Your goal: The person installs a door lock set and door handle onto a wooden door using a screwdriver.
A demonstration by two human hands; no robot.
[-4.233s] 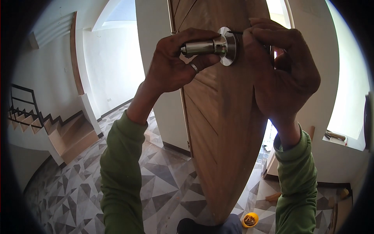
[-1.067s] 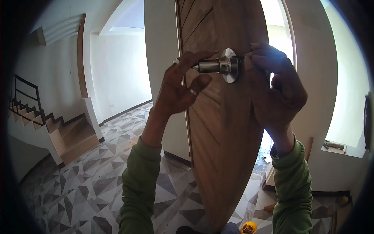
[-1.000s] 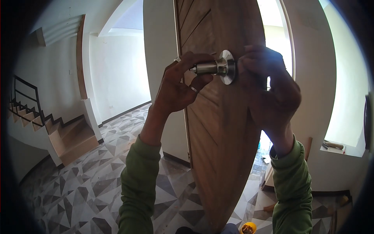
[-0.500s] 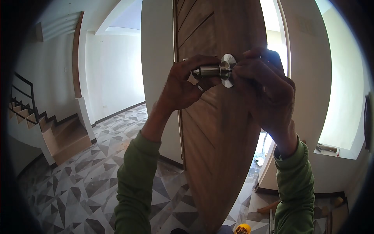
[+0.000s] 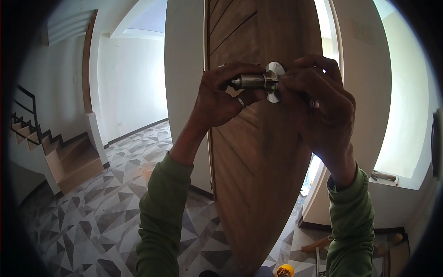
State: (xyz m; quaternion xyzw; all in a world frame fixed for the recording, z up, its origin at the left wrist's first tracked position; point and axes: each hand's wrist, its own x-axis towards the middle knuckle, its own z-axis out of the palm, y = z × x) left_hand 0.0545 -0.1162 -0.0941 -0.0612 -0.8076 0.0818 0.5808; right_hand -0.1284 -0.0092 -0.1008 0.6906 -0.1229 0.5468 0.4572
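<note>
A shiny metal doorknob (image 5: 251,81) with a round flared cover plate is held in front of the wooden door (image 5: 258,152). My left hand (image 5: 214,101), a ring on one finger, wraps thumb and fingers around the knob's cylinder from the left. Against the plate's right side, the bent fingers of my right hand (image 5: 327,101) are pinched together at the knob's end. Something small and metallic glints among those right fingers; its kind is hidden.
Stairs with a dark railing (image 5: 34,108) stand at far left. A hammer (image 5: 384,176) lies on the window ledge at right. Below, a yellow container (image 5: 290,267) holds small brownish items, with pieces of wood (image 5: 316,245) on the patterned floor (image 5: 115,207).
The doorknob and both hands sit slightly farther right in view. My right hand has turned a little, showing a small metallic glint among its fingers. The grip on the knob stays.
</note>
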